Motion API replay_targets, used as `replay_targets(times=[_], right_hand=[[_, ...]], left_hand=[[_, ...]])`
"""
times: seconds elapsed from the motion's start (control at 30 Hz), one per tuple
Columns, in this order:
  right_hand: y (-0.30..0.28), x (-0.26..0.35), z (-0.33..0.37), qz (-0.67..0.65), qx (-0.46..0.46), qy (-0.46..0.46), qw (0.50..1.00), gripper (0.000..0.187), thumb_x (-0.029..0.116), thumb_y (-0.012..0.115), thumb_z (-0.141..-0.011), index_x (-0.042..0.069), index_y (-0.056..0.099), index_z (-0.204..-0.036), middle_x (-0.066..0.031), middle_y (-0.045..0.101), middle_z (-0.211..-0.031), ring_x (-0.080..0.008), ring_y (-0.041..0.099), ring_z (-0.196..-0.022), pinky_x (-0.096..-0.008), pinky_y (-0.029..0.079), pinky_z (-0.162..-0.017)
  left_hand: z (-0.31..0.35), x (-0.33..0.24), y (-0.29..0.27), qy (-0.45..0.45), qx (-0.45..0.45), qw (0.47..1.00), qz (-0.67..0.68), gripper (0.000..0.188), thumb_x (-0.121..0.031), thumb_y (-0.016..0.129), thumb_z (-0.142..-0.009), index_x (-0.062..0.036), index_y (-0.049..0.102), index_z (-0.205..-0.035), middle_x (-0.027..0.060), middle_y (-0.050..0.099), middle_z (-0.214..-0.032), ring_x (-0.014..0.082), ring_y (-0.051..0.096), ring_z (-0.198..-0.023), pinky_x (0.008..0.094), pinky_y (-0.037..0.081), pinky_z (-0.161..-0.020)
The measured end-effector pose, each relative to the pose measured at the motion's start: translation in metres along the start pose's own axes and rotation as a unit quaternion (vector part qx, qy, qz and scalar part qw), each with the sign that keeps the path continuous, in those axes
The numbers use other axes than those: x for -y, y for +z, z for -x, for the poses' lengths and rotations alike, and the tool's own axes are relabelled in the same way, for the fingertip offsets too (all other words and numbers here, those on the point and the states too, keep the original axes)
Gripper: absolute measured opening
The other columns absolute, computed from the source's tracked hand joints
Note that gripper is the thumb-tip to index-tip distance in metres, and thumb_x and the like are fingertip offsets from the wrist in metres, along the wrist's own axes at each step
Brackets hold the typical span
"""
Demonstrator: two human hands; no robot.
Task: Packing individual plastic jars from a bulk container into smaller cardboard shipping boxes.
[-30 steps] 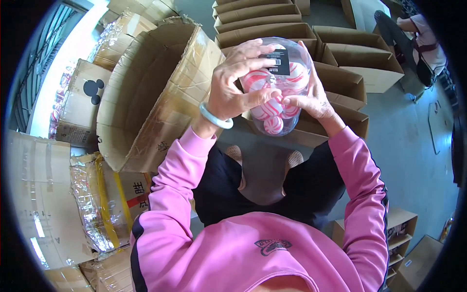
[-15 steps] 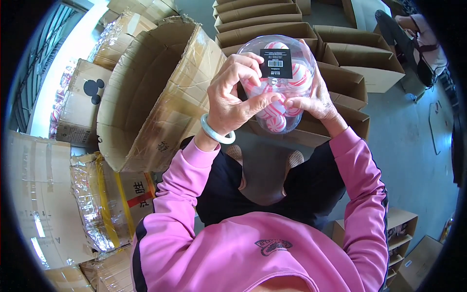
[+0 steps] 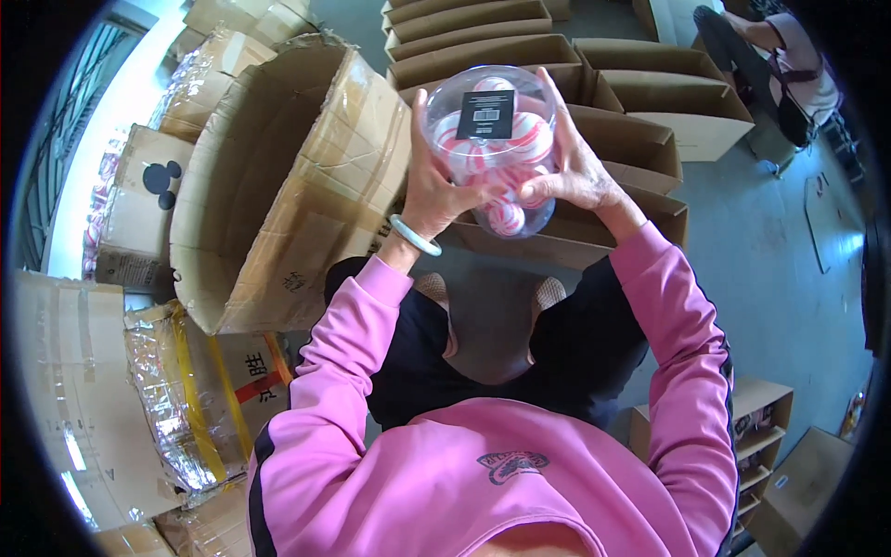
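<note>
Between my two hands is a clear plastic tub (image 3: pixel 464 93) filled with red-and-white swirl ball ornaments (image 3: pixel 529 139). A black label (image 3: pixel 485 115) with a barcode faces up on it. My left hand (image 3: pixel 434 186) wraps the tub's left side, with a pale bangle (image 3: pixel 415 236) on that wrist. Around the right side curls my right hand (image 3: pixel 577 167), its fingers reaching up along the wall. Both thumbs press the near side and almost meet. The tub hangs above the edge of an open cardboard box (image 3: pixel 603 223).
Rows of open cardboard boxes (image 3: pixel 473 46) stand ahead. A large open carton (image 3: pixel 251 176) is at my left, near taped cartons (image 3: pixel 195 399). Another person (image 3: pixel 780 65) sits at the far right. A box with compartments (image 3: pixel 766 436) lies at the lower right.
My left hand has moved from the label down to the tub's left side, its fingers now around the wall. The label shows in full, and the tub has shifted slightly left in view.
</note>
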State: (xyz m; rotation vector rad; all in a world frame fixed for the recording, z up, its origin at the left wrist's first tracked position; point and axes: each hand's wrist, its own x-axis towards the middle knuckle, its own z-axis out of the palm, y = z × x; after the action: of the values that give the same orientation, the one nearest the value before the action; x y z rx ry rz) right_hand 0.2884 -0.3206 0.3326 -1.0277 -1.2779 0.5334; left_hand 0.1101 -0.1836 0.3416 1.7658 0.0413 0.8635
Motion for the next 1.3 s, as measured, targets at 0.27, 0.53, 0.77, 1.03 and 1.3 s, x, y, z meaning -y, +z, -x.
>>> replay_targets(times=[0.27, 0.53, 0.77, 1.03, 1.3], right_hand=[[-0.009, 0.05, -0.009, 0.437, 0.071, -0.005, 0.897, 0.117, 0.054, 0.088, -0.064, 0.021, 0.029, -0.16, -0.0208, 0.032, -0.16, -0.0411, 0.032, -0.148, -0.052, 0.031, -0.12], [-0.054, 0.121, -0.007, 0.581, 0.092, 0.03, 0.808, 0.056, 0.029, 0.069, -0.091, 0.006, 0.054, -0.14, -0.0228, 0.055, -0.134, -0.0399, 0.049, -0.128, -0.0453, 0.041, -0.109], [-0.17, 0.071, 0.112, 0.636, -0.043, 0.153, 0.755, 0.094, 0.047, 0.082, -0.071, 0.012, 0.046, -0.151, -0.0176, 0.055, -0.136, -0.0367, 0.049, -0.129, -0.0484, 0.036, -0.111], [-0.219, -0.028, 0.194, 0.635, -0.023, 0.275, 0.722, 0.102, 0.052, 0.084, -0.07, 0.026, 0.037, -0.156, -0.018, 0.045, -0.145, -0.0399, 0.042, -0.135, -0.0535, 0.035, -0.112], [-0.228, -0.083, 0.187, 0.685, 0.064, 0.477, 0.547, 0.09, 0.059, 0.074, -0.08, 0.026, 0.038, -0.155, -0.0174, 0.042, -0.154, -0.0404, 0.039, -0.141, -0.0524, 0.035, -0.114]], left_hand=[[0.007, 0.02, 0.021, 0.002, 0.045, 0.986, -0.159, 0.138, -0.026, 0.1, -0.058, -0.0032, 0.008, -0.159, 0.0186, 0.035, -0.151, 0.0307, 0.042, -0.138, 0.0422, 0.038, -0.116], [-0.029, -0.016, -0.001, 0.151, 0.154, 0.9, -0.38, 0.129, -0.041, 0.095, -0.061, -0.0122, 0.02, -0.161, 0.0198, 0.036, -0.154, 0.0453, 0.038, -0.14, 0.0523, 0.035, -0.115], [-0.012, -0.094, -0.183, 0.046, -0.009, 0.801, -0.596, 0.09, -0.04, 0.08, -0.083, -0.0222, 0.033, -0.158, 0.0196, 0.04, -0.156, 0.0374, 0.036, -0.146, 0.0633, 0.031, -0.113], [0.089, -0.153, -0.266, -0.377, 0.088, 0.703, -0.597, 0.078, -0.051, 0.07, -0.088, -0.0067, 0.049, -0.147, 0.0203, 0.053, -0.148, 0.0345, 0.047, -0.139, 0.0421, 0.038, -0.116], [0.093, -0.114, -0.237, -0.408, 0.058, 0.752, -0.514, 0.045, -0.036, 0.068, -0.089, 0.0025, 0.069, -0.113, 0.0238, 0.072, -0.1, 0.0356, 0.069, -0.092, 0.0436, 0.053, -0.085]])
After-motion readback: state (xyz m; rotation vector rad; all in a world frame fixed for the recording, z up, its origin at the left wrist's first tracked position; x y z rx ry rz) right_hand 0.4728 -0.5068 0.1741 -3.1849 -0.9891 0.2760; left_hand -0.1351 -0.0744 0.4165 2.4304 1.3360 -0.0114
